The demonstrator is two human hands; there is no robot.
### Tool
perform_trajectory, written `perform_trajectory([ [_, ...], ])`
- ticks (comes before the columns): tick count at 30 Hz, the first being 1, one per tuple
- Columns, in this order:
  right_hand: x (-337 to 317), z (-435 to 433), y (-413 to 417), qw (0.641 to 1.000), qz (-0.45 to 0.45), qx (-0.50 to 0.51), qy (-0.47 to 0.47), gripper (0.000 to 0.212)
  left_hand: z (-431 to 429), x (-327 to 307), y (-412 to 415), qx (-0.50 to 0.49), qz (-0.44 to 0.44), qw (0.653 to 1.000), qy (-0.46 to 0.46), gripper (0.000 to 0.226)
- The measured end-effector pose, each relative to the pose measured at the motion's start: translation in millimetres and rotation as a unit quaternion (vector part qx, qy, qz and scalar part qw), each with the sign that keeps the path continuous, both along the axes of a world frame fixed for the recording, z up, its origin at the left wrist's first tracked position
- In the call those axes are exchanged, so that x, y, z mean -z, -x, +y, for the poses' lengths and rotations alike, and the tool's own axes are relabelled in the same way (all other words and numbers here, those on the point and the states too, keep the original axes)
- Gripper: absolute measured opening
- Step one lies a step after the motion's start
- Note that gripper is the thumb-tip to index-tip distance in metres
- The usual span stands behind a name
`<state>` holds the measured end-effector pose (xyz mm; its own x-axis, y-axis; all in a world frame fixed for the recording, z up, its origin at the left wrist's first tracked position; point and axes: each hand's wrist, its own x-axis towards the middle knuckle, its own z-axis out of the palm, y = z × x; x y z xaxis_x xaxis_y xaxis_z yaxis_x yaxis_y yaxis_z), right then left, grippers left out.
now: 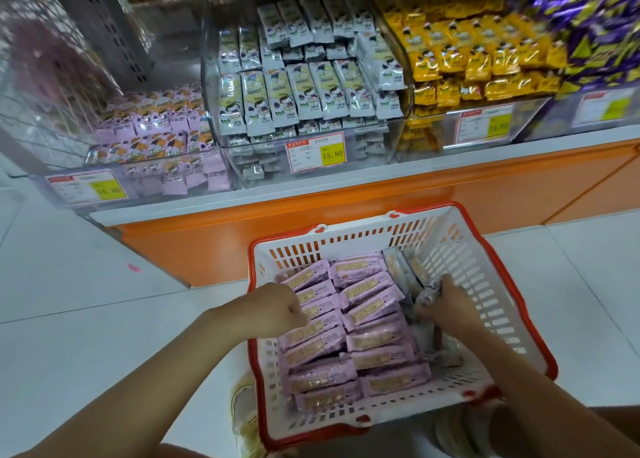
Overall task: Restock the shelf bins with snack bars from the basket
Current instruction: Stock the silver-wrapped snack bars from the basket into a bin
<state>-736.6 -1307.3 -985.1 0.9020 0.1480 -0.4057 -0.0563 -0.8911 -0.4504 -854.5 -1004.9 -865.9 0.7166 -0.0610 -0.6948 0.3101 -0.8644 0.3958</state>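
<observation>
A white basket with a red rim (460,250) sits on the floor in front of the shelf. It holds several rows of pink snack bars (367,322) and a few grey-white bars (405,270) along its right side. My left hand (277,310) is curled at the basket's left edge, fingers closed over the pink bars. My right hand (450,302) is down in the right side, closed around grey-white bars. On the shelf stand clear bins: pink bars (162,135) at left, grey-white bars (304,87) in the middle, yellow packs (478,63) at right.
An orange shelf base (346,222) with a white ledge runs across under the bins. Price tags (316,152) hang on the bin fronts. Purple packs (595,25) fill the far right. White floor tiles (86,302) lie to the left; my shoes (246,412) are under the basket.
</observation>
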Motion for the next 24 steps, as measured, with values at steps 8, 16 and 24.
perform_trajectory([
  [8,-178.4,60.0,25.1,0.912,0.198,-0.121,-0.338,0.040,-29.7,-47.6,-4.3,-0.103,-0.129,0.959,0.230,0.047],
  [16,-200.2,97.9,39.6,0.835,0.189,-0.113,-0.504,0.062,-24.7,-74.5,3.7,-0.148,-0.256,0.915,0.274,0.058],
  [24,-196.7,122.6,59.1,0.767,0.166,0.059,-0.617,0.051,-18.7,-83.5,2.9,-0.253,-0.273,0.892,0.255,0.060],
])
